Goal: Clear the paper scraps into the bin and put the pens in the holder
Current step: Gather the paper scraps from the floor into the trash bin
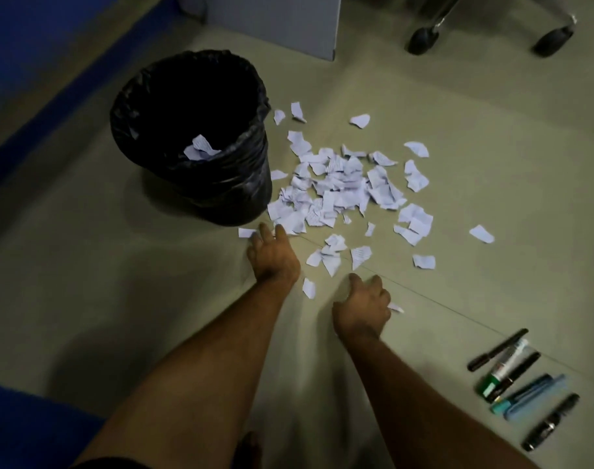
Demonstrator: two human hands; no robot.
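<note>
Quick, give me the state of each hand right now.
Left hand: open, fingers reaching into the paper scraps beside the bin.
Right hand: curled round a paper scrap.

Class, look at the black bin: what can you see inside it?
Inside the bin, a few paper scraps show near the front rim. The rest of the interior is dark, so anything deeper cannot be seen.

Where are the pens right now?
In the head view, the pens lie in a loose row on the floor at the lower right, to the right of the right hand, away from the paper scraps.
</note>
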